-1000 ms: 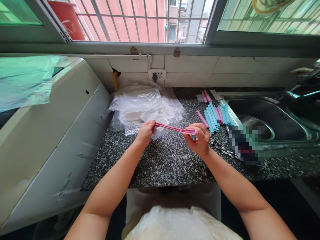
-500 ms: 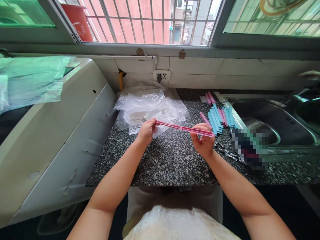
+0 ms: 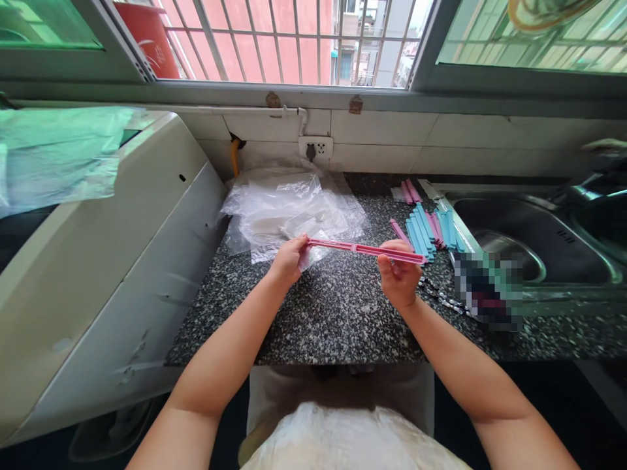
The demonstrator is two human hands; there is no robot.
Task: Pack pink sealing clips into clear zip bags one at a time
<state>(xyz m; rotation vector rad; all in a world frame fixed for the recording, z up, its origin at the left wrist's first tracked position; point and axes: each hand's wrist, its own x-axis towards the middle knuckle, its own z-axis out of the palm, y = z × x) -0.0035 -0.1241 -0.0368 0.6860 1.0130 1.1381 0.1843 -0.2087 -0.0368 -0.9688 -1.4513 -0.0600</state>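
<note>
A long pink bag clip (image 3: 360, 248), hinged in the middle and opened out nearly straight, stretches between my two hands above the counter. My left hand (image 3: 290, 258) pinches its left end. Fingers and thumb of my right hand (image 3: 399, 277) are closed on its right half. Beyond the right hand lie several blue bag clips (image 3: 419, 230) in a row, with pink ones among them. Two more pink clips (image 3: 410, 191) rest farther back. Clear plastic bags (image 3: 279, 202) are heaped behind my left hand.
The speckled stone countertop (image 3: 333, 320) spans the front. A steel sink (image 3: 529, 222) is on the right, with a blurred-out item (image 3: 490, 294) by its near edge. A large white appliance (image 3: 122, 261) stands left. A socket (image 3: 316, 147) is on the tiled wall.
The clip's right end has shifted slightly right and up, lying closer to level. My right hand moved a little with it; the left hand keeps its hold.
</note>
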